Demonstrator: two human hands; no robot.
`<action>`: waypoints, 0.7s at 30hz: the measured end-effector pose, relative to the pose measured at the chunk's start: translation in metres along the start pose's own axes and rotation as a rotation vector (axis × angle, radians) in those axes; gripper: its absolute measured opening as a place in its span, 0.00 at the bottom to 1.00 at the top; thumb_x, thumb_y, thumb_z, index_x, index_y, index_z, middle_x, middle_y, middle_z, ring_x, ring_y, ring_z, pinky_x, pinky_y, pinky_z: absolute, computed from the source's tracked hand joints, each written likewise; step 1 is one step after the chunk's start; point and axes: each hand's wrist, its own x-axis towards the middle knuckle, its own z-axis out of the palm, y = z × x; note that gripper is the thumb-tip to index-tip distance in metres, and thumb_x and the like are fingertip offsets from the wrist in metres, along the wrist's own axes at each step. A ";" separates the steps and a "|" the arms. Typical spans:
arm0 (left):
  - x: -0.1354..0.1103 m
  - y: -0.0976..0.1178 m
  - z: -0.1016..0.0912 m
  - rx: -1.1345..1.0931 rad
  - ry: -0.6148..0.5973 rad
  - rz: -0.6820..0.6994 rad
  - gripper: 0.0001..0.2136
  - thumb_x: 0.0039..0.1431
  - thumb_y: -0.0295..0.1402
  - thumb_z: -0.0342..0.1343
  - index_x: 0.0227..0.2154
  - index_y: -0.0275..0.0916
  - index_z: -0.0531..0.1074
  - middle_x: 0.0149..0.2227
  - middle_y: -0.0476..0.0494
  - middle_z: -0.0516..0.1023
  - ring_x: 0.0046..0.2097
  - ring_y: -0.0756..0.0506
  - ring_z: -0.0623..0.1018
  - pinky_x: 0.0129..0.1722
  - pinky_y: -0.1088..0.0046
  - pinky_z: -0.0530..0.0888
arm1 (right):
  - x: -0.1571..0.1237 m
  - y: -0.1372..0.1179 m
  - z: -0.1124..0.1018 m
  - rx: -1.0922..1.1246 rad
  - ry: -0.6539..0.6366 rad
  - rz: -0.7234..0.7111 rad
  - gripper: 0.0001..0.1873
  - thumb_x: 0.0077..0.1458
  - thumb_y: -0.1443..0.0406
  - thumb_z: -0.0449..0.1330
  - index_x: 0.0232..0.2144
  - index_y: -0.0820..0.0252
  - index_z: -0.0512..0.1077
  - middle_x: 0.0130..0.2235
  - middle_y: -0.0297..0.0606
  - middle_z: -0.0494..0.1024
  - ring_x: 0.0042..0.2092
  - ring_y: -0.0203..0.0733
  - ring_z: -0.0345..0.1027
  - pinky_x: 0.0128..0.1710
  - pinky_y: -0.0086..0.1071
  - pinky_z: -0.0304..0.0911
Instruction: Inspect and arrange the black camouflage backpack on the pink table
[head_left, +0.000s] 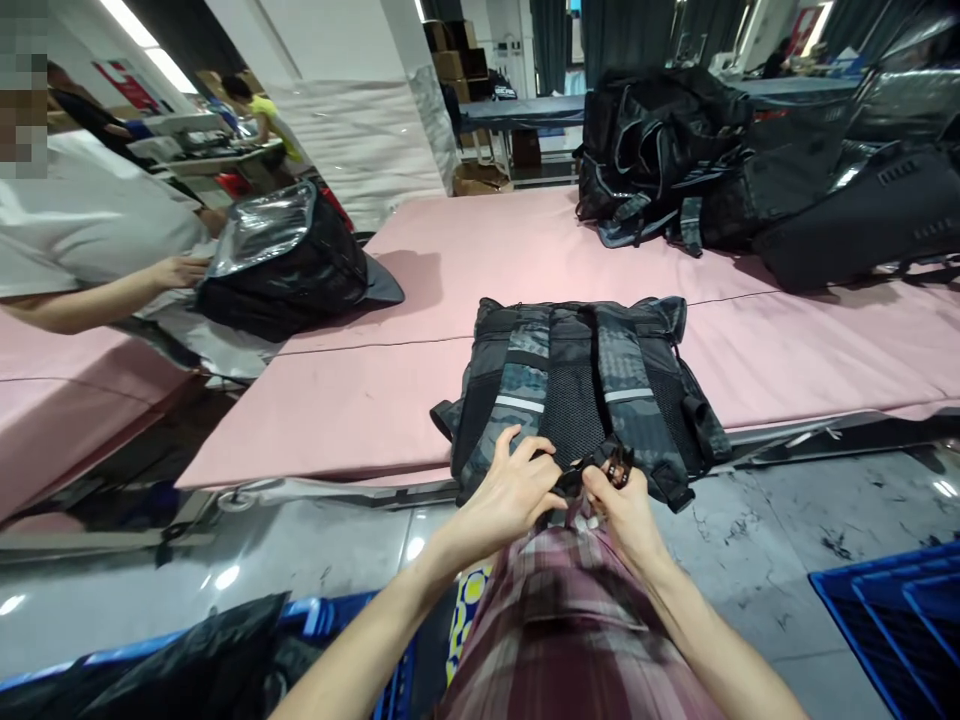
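Pink padding covers the long table (787, 350), and at its near edge a grey patterned backpack (577, 385) lies back-side up with its shoulder straps running toward the person. Both hands meet at the bag's lower end, right at the table edge. The left hand (510, 495) has its fingers curled narrow, pinching a black strap end (568, 480). The right hand (626, 505) is closed on a small buckle (619, 468) on the same strap, thumb on top. How the strap threads through the buckle is too small to make out, and the fingertips underneath are hidden by the knuckles.

Beyond the hands, the bag's lower corners hang slightly over the table edge. Its front face is pressed against the padding and cannot be seen. Bare pink padding lies on both sides of the bag, with more of it to the left. Below the edge are a metal rail and a glossy grey floor (787, 540).

A blue crate (900, 610) is cut off at the lower right, and dark plastic (172, 660) covers another at the lower left. Well behind, a heap of black bags (675, 150) fills the far right of the table. At left, another person's hand (176, 272) rests against a black bag with a silver lining (285, 255).
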 end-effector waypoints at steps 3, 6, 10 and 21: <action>0.000 0.001 -0.002 0.019 -0.029 0.004 0.06 0.59 0.32 0.52 0.29 0.36 0.67 0.31 0.48 0.72 0.50 0.43 0.66 0.58 0.48 0.48 | -0.001 -0.005 0.000 -0.036 -0.018 -0.007 0.23 0.41 0.53 0.64 0.15 0.60 0.57 0.17 0.26 0.55 0.20 0.28 0.44 0.19 0.27 0.44; 0.000 -0.001 -0.005 0.037 -0.048 0.018 0.06 0.59 0.32 0.53 0.28 0.36 0.67 0.31 0.47 0.71 0.49 0.43 0.66 0.58 0.47 0.49 | -0.003 -0.009 -0.001 -0.072 -0.037 -0.015 0.22 0.39 0.56 0.65 0.14 0.60 0.58 0.16 0.27 0.55 0.21 0.28 0.45 0.19 0.26 0.44; 0.006 -0.002 -0.007 0.024 -0.065 0.046 0.07 0.58 0.33 0.53 0.27 0.35 0.68 0.31 0.47 0.71 0.46 0.45 0.68 0.58 0.47 0.51 | -0.005 -0.003 0.000 -0.078 -0.011 -0.024 0.23 0.40 0.53 0.64 0.14 0.59 0.57 0.16 0.26 0.54 0.20 0.28 0.44 0.19 0.26 0.44; -0.004 -0.009 -0.015 -0.207 0.117 -0.078 0.19 0.52 0.43 0.58 0.43 0.37 0.69 0.44 0.41 0.73 0.53 0.42 0.66 0.58 0.56 0.56 | -0.017 0.010 -0.028 -0.211 -0.059 0.021 0.16 0.43 0.54 0.63 0.19 0.63 0.72 0.22 0.36 0.72 0.25 0.35 0.62 0.26 0.29 0.59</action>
